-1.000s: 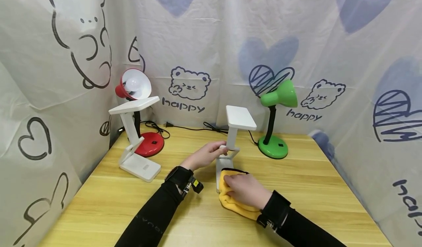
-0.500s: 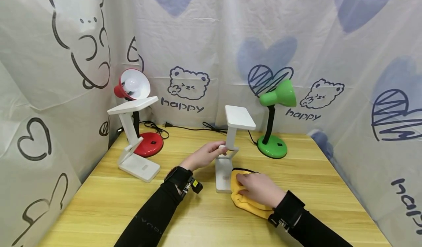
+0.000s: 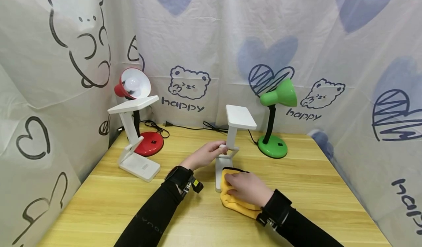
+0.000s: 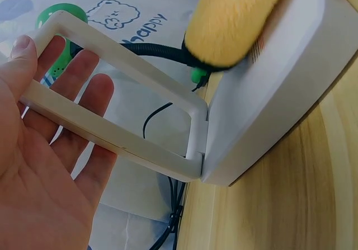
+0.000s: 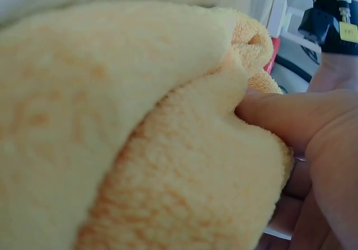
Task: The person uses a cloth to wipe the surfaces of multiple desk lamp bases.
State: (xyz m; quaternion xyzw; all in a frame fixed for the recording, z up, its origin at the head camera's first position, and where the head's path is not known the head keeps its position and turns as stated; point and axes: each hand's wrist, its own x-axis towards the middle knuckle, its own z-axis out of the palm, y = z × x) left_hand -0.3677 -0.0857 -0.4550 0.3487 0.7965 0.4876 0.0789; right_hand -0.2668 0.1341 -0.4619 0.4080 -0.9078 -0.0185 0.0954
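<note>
R hand [image 3: 247,189] w/ yellow cloth [image 3: 230,202] back over wht lamp base [image 3: 219,170], palm down

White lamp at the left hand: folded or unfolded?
Unfolded: the white lamp stands with its head raised above its base; the left hand holds its angled frame.

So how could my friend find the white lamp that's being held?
On the wooden table, find the green lamp. Just left of it stands the white lamp; unlike the white one by the red lamp, it's gripped by the left hand.
</note>
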